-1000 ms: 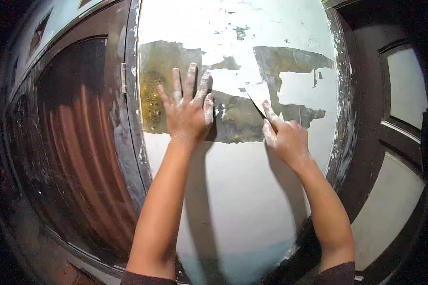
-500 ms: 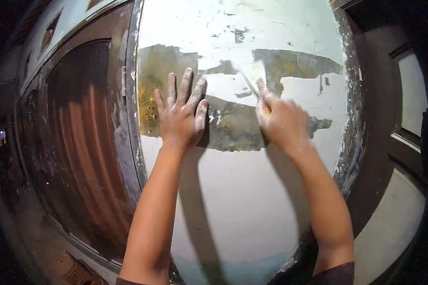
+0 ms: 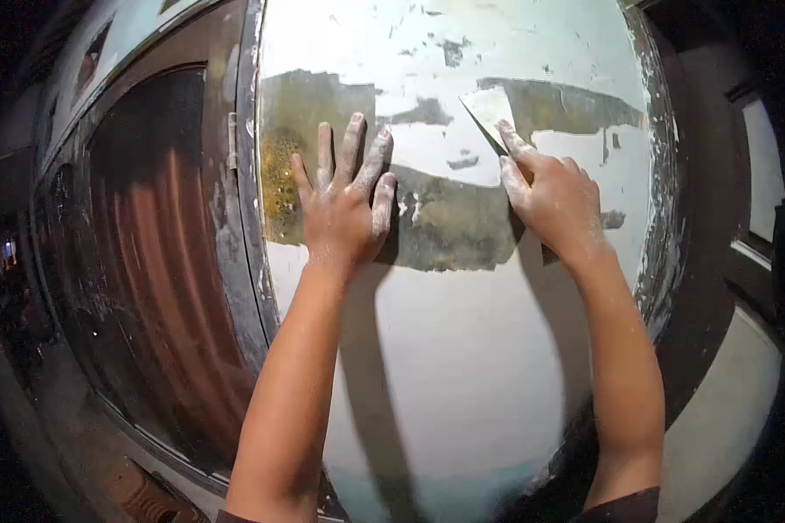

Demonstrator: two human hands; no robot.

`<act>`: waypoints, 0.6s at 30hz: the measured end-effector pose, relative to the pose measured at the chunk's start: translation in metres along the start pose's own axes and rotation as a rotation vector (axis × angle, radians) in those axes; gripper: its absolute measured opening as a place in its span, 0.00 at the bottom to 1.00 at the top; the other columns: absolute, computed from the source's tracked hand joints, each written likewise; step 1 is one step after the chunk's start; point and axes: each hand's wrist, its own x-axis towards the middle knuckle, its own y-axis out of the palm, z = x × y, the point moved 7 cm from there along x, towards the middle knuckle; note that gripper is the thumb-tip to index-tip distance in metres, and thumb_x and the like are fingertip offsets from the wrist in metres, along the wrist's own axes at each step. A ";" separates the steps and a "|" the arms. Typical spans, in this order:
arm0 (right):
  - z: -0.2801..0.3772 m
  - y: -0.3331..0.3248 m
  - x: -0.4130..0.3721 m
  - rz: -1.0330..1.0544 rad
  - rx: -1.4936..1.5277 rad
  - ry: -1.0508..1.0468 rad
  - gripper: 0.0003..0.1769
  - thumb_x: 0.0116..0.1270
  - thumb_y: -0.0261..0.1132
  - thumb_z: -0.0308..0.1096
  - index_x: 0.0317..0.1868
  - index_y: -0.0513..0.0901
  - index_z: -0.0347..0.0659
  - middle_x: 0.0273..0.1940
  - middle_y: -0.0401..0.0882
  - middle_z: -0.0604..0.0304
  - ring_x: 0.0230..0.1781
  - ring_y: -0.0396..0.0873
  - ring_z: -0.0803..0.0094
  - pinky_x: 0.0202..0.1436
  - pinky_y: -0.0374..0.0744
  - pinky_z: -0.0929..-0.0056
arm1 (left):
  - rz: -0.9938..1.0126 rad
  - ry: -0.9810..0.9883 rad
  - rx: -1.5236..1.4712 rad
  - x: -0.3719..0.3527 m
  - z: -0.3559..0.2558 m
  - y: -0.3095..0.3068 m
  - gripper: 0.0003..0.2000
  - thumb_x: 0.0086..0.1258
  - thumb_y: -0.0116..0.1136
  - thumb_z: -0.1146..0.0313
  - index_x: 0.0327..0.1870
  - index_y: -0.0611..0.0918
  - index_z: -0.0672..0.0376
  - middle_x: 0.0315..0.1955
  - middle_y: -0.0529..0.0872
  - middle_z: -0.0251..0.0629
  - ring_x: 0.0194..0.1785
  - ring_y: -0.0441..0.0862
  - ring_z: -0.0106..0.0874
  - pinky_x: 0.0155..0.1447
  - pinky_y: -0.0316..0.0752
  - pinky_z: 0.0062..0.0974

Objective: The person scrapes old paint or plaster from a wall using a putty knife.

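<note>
My right hand point(image 3: 556, 196) is closed round a putty knife point(image 3: 487, 113), its index finger stretched along the blade. White paste coats the blade, which lies at a slant against the wall point(image 3: 462, 349); most of the handle is hidden in my palm. Spread flat on the wall to the left is my left hand point(image 3: 344, 205), holding nothing, its fingers dusted white. Around both hands, smooth white filler point(image 3: 449, 152) borders rough grey-brown bare patches point(image 3: 449, 227).
Left of the wall stands a dark wooden frame with a hinge point(image 3: 232, 139) and a reddish-brown curtain point(image 3: 161, 288). A dark door with pale panels point(image 3: 724, 401) is at the right. Chipped paint runs down the wall's right edge point(image 3: 663, 218).
My right hand has moved the putty knife slightly right and up, and its coated blade face now shows more broadly. My left hand stays flat on the wall; the view has shifted slightly.
</note>
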 end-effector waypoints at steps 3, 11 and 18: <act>-0.006 0.005 -0.041 0.190 0.044 0.028 0.26 0.78 0.59 0.46 0.74 0.80 0.61 0.30 0.87 0.46 0.33 0.87 0.43 0.43 0.84 0.43 | -0.004 0.003 0.012 -0.001 0.000 0.000 0.27 0.80 0.52 0.52 0.80 0.74 0.32 0.87 0.58 0.27 0.89 0.49 0.47 0.85 0.36 0.69; -0.006 -0.001 -0.003 0.037 -0.028 -0.006 0.27 0.78 0.59 0.48 0.76 0.78 0.68 0.28 0.86 0.44 0.31 0.86 0.40 0.45 0.84 0.42 | -0.014 0.011 -0.002 -0.001 0.000 0.001 0.28 0.80 0.52 0.52 0.81 0.72 0.30 0.87 0.57 0.27 0.89 0.48 0.46 0.85 0.36 0.69; 0.000 0.007 -0.044 0.181 -0.078 0.084 0.28 0.78 0.58 0.47 0.77 0.77 0.65 0.30 0.87 0.43 0.35 0.87 0.41 0.46 0.83 0.40 | -0.006 -0.002 -0.005 -0.002 0.000 0.001 0.28 0.79 0.53 0.51 0.81 0.72 0.30 0.87 0.58 0.26 0.89 0.49 0.45 0.85 0.36 0.68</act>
